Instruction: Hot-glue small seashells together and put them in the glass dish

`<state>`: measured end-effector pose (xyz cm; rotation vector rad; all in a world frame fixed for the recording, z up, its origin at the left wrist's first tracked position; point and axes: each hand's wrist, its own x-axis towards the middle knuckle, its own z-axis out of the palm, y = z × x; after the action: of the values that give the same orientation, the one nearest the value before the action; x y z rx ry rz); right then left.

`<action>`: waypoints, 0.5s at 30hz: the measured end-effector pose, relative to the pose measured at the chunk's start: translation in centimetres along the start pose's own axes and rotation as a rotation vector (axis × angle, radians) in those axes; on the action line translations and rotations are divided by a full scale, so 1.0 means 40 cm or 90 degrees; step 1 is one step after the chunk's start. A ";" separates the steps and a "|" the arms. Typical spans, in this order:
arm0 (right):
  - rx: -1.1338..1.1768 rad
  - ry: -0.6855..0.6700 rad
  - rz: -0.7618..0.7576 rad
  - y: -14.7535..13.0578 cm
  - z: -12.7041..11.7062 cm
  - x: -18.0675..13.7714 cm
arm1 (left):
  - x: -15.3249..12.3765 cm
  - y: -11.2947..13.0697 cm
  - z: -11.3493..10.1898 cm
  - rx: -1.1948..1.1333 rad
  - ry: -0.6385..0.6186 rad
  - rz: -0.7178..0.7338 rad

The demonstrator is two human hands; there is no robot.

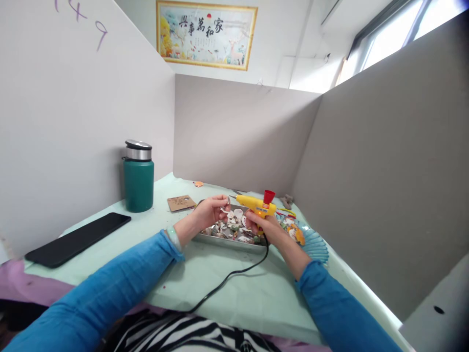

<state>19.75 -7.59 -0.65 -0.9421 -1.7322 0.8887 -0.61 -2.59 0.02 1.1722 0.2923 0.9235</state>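
My right hand (263,223) is wrapped round the handle of a yellow hot glue gun (251,201), its nozzle pointing left. At the nozzle tip, my left hand (212,209) pinches a small piece, probably a shell, too small to make out well. Whether tip and piece touch, I cannot tell. Beneath both hands lies a metal tray (223,241) filled with many shells (234,222), white, brown and greenish. A black cord (234,273) runs from the gun's handle down to the table's front edge.
To the right is a blue scalloped dish (318,247) with shells and an orange piece. A green bottle (138,183), a black flat case (80,239) and a brown card (181,203) sit on the left. Grey partitions (242,132) enclose the table on three sides.
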 end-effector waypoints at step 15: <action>-0.005 0.004 0.014 -0.014 0.006 -0.005 | 0.002 0.001 -0.006 0.010 -0.033 -0.017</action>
<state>19.47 -8.07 -0.34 -0.9696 -1.7250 0.8925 -0.73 -2.37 -0.05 1.2014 0.2731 0.8686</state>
